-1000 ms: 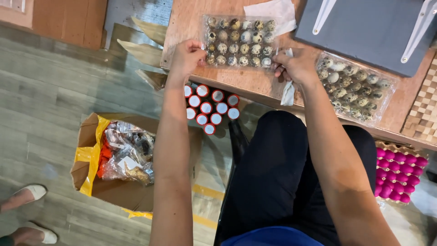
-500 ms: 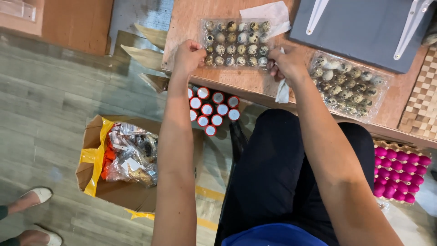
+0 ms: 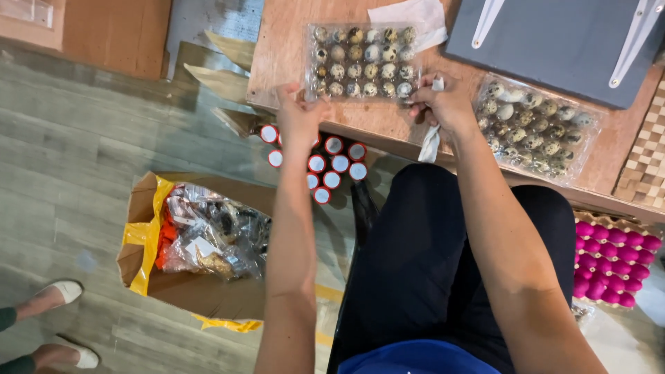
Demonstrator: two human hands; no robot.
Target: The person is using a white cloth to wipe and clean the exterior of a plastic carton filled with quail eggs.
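A clear plastic tray of speckled quail eggs (image 3: 361,61) lies on the wooden table (image 3: 291,41) in front of me. My left hand (image 3: 299,114) grips the tray's near left corner. My right hand (image 3: 443,104) is at the tray's near right corner, pinching a strip of white paper or tape (image 3: 430,142) that hangs down over the table edge. A second clear pack of quail eggs (image 3: 537,128) lies just right of my right hand.
A grey board (image 3: 554,41) and white tissue (image 3: 412,17) lie at the table's back. On the floor stand red-capped bottles (image 3: 329,163), a cardboard box with a yellow bag of packets (image 3: 197,239), and a tray of pink eggs (image 3: 613,260). Another person's feet (image 3: 48,298) are at lower left.
Both hands have shifted slightly on the tray's near corners. The right hand now pinches the white strip at the tray's corner. The tray has stayed in place.
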